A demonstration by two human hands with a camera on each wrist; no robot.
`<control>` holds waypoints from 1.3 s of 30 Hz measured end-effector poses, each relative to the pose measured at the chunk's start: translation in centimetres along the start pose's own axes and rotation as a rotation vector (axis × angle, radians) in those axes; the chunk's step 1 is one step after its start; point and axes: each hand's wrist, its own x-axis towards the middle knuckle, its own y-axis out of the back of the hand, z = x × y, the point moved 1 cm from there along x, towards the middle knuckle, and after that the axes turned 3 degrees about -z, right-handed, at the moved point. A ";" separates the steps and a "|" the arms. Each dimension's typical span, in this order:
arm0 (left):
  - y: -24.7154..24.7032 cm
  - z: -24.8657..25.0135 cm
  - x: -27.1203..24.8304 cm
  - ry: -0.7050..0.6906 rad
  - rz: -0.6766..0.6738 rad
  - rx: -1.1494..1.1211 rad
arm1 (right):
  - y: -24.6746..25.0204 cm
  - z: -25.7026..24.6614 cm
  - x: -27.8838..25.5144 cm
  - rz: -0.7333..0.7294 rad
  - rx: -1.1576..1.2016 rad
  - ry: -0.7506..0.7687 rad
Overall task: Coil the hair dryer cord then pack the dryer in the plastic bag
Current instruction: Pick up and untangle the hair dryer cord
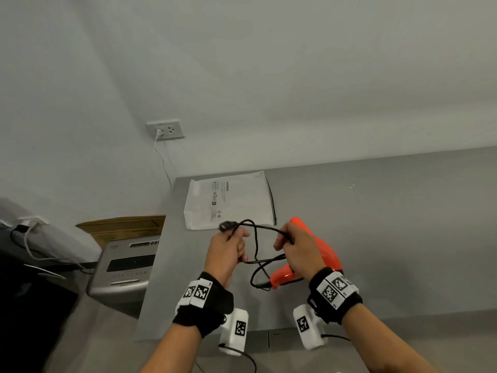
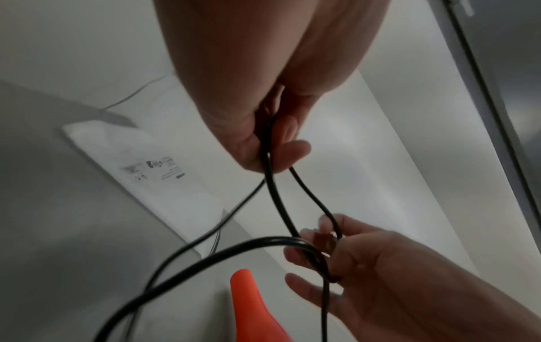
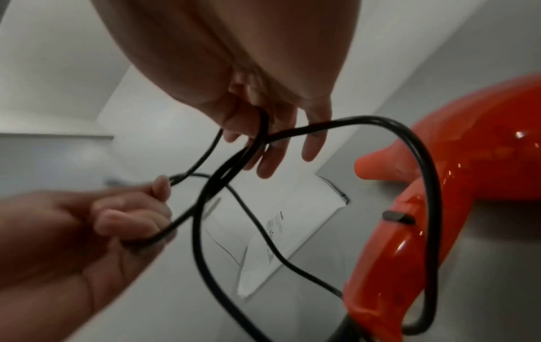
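Note:
An orange hair dryer lies on the grey table, partly hidden behind my right hand; the dryer fills the right of the right wrist view. Its black cord loops in the air between both hands. My left hand grips the cord near the plug. My right hand pinches gathered loops of the cord. In the left wrist view my left hand holds two strands. The white plastic bag lies flat on the table just beyond the hands.
A wall socket with a white cable plugged in sits on the wall beyond the table's left end. A grey appliance and a cardboard box stand left of the table, below its edge.

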 end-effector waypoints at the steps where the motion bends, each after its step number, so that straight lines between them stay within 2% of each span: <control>1: 0.0 -0.2 0.2 0.037 0.040 -0.079 | 0.2 0.1 -0.1 0.012 0.072 -0.031; 4: 0.8 -0.8 0.9 0.123 0.111 -0.219 | 1.1 0.2 -0.3 0.000 0.528 -0.113; 6: 1.1 -1.1 1.0 0.147 0.121 -0.227 | 2.0 0.0 -0.3 -0.046 0.849 -0.146; 9: 1.1 -1.7 0.9 0.168 0.059 -0.096 | 3.4 -1.0 -0.4 -0.059 0.982 -0.159; 12: 1.0 -2.7 0.6 0.137 -0.040 0.274 | 4.6 -1.7 0.1 0.055 0.915 -0.152; 14: 0.8 -3.0 0.0 0.057 -0.117 0.540 | 5.7 -2.2 0.5 0.115 0.851 -0.106; 17: 0.1 -2.8 -1.3 -0.095 -0.341 0.690 | 6.9 -3.3 0.6 0.138 0.772 -0.025; 19: -0.8 -2.6 -2.1 -0.145 -0.499 0.822 | 7.1 -4.3 0.2 0.135 0.766 0.029; 21: -1.6 -3.3 -2.3 -0.167 -0.575 0.989 | 7.0 -5.2 -0.3 0.108 0.764 0.069; 22: -1.9 -3.6 -2.2 -0.175 -0.563 1.050 | 6.9 -5.5 -0.5 0.091 0.752 0.090; 25: -2.2 -3.9 -1.1 -0.160 -0.379 0.994 | 6.8 -5.3 -1.5 -0.013 0.645 0.121; 27: -1.8 -3.6 -0.4 -0.158 -0.256 0.904 | 6.8 -4.0 -2.3 -0.149 0.424 0.055; 30: -1.5 -3.2 -0.1 -0.173 -0.233 0.840 | 5.6 -0.5 -3.4 -0.360 0.044 -0.089; 31: -1.5 -3.0 -0.3 -0.178 -0.263 0.820 | 4.9 0.5 -3.6 -0.368 -0.035 -0.109; 34: -1.8 -3.3 -0.9 -0.192 -0.347 0.757 | 3.2 2.3 -3.4 -0.258 -0.158 -0.084; 39: -0.9 -3.8 -0.8 -0.225 -0.346 0.676 | 2.5 2.3 -1.6 -0.202 -0.191 -0.050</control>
